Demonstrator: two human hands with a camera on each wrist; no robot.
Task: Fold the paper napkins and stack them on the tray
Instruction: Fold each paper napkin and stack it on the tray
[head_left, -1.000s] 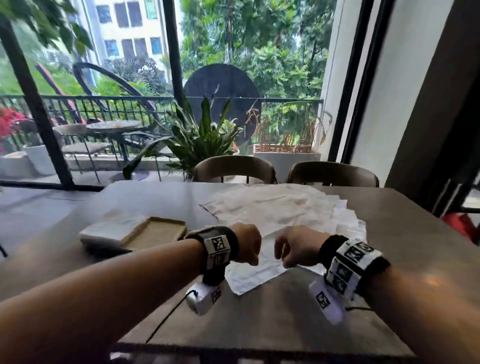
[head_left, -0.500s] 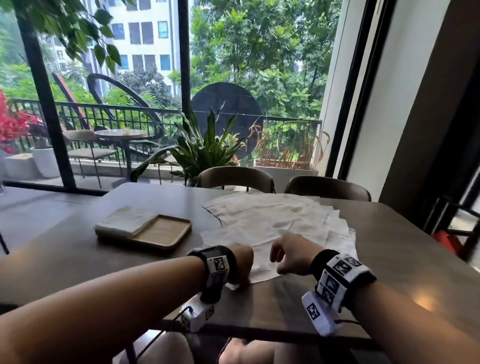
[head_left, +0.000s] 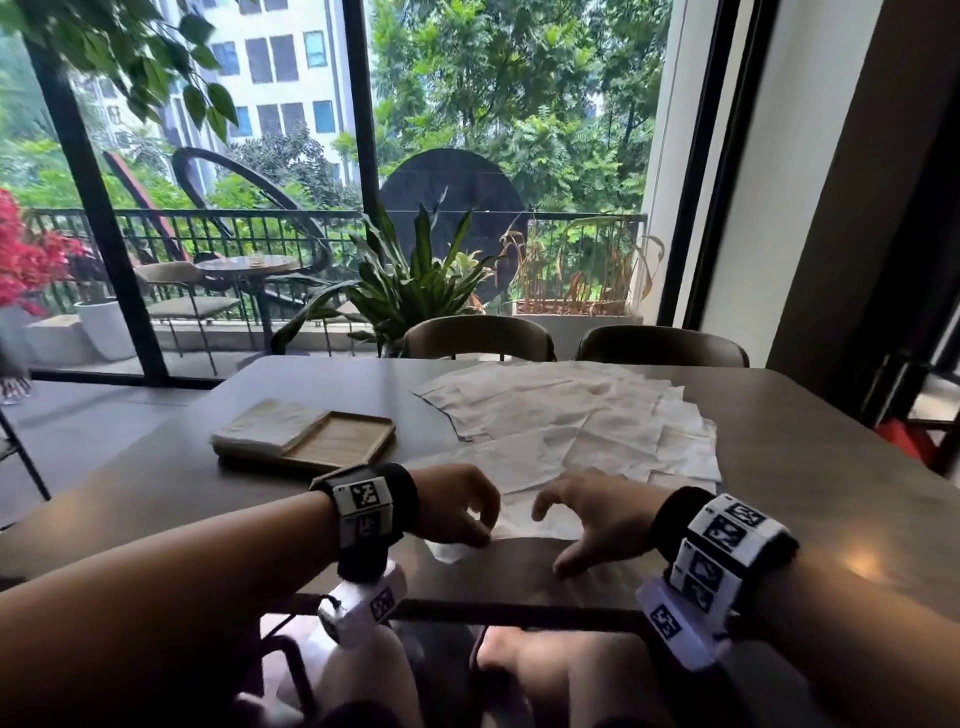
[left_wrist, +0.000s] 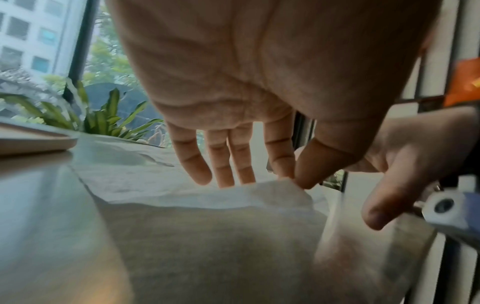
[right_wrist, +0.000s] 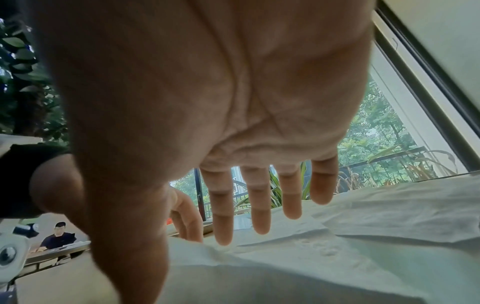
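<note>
At a dark counter (head_left: 805, 467) by a balcony window, a person works through a spread of paper napkins; a low stack of folded napkins (head_left: 270, 427) already sits on the left half of a wooden tray (head_left: 343, 444), while the tray's right half shows bare wood; the job looks begun but far from finished, since the unfolded napkins (head_left: 582, 426) lie overlapped in a broad, crumpled sheaf across the middle of the counter, well apart from the tray's stack and too many to count from here.

The left hand (head_left: 457, 506) pinches the near edge of the closest napkin (left_wrist: 207, 236) between thumb and forefinger, the other fingers (left_wrist: 221, 162) hanging loosely straight above the paper; the sheet's edge rides up slightly at that pinch; the right hand (head_left: 597, 514) hovers just beside it with fingers spread and relaxed, gripping nothing, its thumb pointing down toward the counter edge.

By the look of it, the step in hand is taking up the next napkin for folding; each remaining sheet has yet to be folded and carried left to the tray; two empty chairs (head_left: 478, 338) stand at the far side, and a potted plant (head_left: 410, 280) beyond the glass.
</note>
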